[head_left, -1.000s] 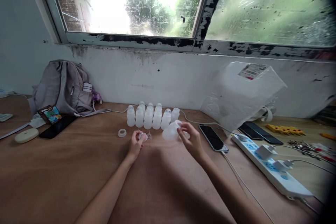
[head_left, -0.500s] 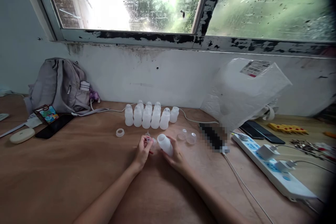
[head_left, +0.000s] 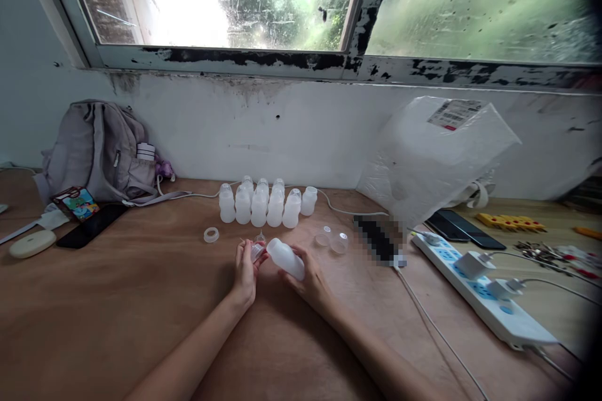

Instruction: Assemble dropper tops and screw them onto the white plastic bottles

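Note:
My left hand is closed on a small clear plastic piece, perhaps a bottle's collar. A clear teat-like tip shows just beyond its fingers; I cannot tell whether it belongs to the held piece. My right hand is wrapped round a frosted white baby bottle, tilted so that its open mouth points up and left, close to the left fingers. Several capped baby bottles stand behind the hands, with an uncapped one at their right end.
A white ring lies left of my hands. Two clear domed caps lie to the right. Beyond them are a power strip with cables and a plastic bag. A grey backpack and a phone are at the left.
The bottle in my right hand has tipped further left, bringing its mouth nearer my left fingers. My left hand has turned around the clear piece. The whole view has shifted slightly.

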A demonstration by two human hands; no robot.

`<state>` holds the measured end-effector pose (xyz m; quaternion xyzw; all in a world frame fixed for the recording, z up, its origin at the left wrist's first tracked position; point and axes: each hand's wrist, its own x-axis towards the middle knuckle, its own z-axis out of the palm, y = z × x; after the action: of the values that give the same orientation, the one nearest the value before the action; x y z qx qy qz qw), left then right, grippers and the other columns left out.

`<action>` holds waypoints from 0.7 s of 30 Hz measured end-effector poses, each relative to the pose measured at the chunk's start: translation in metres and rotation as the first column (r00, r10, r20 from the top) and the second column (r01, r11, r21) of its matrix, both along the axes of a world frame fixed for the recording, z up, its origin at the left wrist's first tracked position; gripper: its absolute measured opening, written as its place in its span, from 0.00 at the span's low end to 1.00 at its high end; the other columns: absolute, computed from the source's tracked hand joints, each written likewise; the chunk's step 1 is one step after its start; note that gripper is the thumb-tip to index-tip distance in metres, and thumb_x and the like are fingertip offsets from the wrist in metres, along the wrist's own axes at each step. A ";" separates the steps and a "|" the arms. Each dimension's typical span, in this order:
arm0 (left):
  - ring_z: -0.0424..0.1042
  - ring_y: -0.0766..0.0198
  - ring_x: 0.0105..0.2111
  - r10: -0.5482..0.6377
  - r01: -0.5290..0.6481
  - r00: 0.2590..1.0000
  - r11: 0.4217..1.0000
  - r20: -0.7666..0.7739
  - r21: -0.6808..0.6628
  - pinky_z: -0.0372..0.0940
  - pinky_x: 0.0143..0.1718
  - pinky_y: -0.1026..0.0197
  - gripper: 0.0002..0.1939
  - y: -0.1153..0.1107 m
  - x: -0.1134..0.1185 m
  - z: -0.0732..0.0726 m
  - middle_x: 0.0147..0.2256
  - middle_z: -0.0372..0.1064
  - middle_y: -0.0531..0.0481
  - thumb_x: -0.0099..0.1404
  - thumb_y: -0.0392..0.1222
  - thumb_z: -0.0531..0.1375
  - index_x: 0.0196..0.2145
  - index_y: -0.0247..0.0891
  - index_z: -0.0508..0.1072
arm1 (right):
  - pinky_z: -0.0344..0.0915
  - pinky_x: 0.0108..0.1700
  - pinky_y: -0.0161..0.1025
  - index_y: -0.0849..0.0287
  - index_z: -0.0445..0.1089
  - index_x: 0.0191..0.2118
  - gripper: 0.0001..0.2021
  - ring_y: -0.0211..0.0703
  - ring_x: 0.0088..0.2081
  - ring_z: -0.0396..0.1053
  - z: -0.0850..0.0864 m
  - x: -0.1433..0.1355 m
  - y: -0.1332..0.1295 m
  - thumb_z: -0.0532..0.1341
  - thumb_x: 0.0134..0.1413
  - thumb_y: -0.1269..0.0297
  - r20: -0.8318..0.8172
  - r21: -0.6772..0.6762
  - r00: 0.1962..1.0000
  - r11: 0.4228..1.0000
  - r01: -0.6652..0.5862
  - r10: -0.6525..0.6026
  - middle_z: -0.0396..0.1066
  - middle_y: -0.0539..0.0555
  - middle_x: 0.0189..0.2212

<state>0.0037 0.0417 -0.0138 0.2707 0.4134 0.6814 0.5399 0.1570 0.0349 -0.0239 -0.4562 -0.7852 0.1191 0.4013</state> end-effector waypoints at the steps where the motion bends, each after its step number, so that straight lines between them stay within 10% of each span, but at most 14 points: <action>1: 0.68 0.65 0.35 -0.001 0.001 1.000 1.000 0.020 -0.003 0.64 0.35 0.60 0.14 0.000 0.000 -0.001 0.33 0.68 0.50 0.55 0.53 0.52 0.30 0.39 0.59 | 0.63 0.40 0.41 0.56 0.55 0.48 0.23 0.46 0.40 0.65 -0.001 0.000 0.000 0.59 0.44 0.60 0.005 0.007 1.000 1.000 -0.001 0.001 0.64 0.57 0.39; 21: 0.65 0.68 0.27 -0.147 0.147 0.970 0.989 -0.192 -0.014 0.58 0.28 0.68 0.19 -0.006 -0.001 0.006 0.28 0.65 0.50 0.53 0.56 0.54 0.31 0.35 0.65 | 0.64 0.38 0.39 0.56 0.61 0.44 0.18 0.44 0.37 0.65 0.004 0.001 -0.005 0.59 0.44 0.60 -0.056 0.037 0.994 0.995 -0.088 0.090 0.63 0.56 0.36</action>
<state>0.0029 0.0357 -0.0081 0.3651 0.4423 0.6104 0.5464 0.1583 0.0302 -0.0198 -0.4102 -0.7947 0.1366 0.4260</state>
